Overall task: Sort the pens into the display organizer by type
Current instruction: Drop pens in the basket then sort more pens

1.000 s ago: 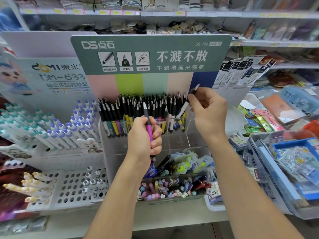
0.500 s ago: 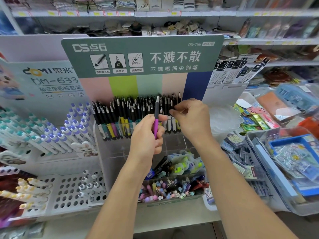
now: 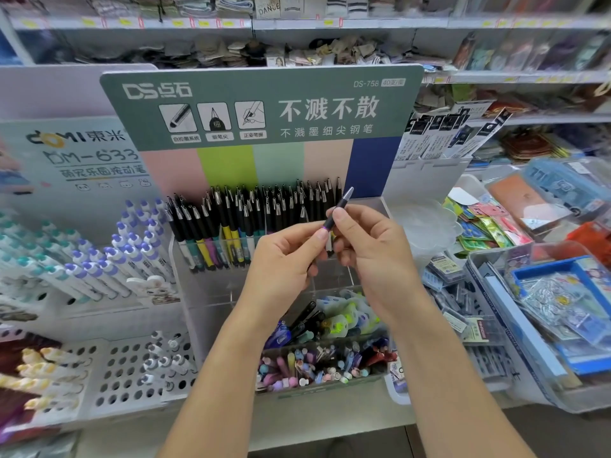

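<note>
The right hand (image 3: 370, 256) pinches a pen (image 3: 334, 215) by its dark grip section between thumb and forefinger, and the left hand (image 3: 284, 259) meets it from the other side, its fingertips closed on the lower barrel where a sliver of purple shows. Both hands hold the one pen, tilted with its silver cone tip up and to the right, in front of the upper tier of the display organizer (image 3: 383, 206), near that tier's right end.

The pen looks light and stiff, a slim plastic barrel that should not bend under a fingertip pinch. The black grip section seems matte, perhaps rubbery, so it is probably the surest place to take hold; the glossy coloured barrel below would likely be more slippery. The metal tip is the delicate end and is best kept clear of the acrylic wall when it goes in.

It matches the standing pens (image 3: 251, 213) already packed in the upper tier: black upper halves, silver points up, barrels in yellow, teal, purple and white below. They fill the tier from its left edge across, leaving room toward the right corner. At the organizer's front edge a lower bin (image 3: 330, 365) holds a loose jumble of mixed pens, capped ends up, not yet sorted.
</note>
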